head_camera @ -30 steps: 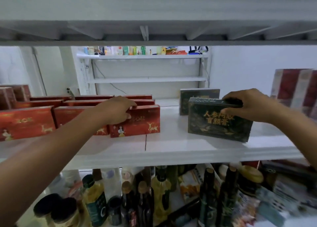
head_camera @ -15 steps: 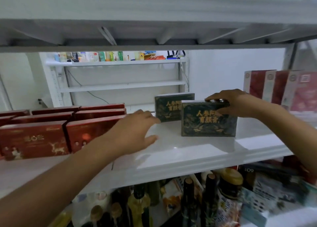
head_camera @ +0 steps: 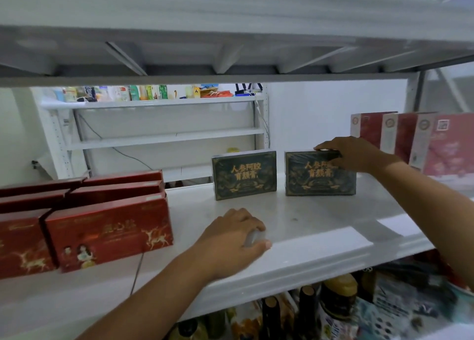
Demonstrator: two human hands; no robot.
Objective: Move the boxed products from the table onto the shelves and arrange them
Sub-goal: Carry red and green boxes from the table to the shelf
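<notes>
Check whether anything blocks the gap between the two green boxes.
Nothing visible does. The right hand holds the right green box; bare shelf separates it from the left green box. The left hand rests nearer the front edge.

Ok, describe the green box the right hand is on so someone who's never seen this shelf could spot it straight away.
On the white middle shelf, look right of the red deer-printed boxes to two dark green boxes with gold lettering. The one you want is the right-hand green box, nearest the tall red and pink cartons; unlike the left green box, it has the right hand gripping its top edge.
</notes>
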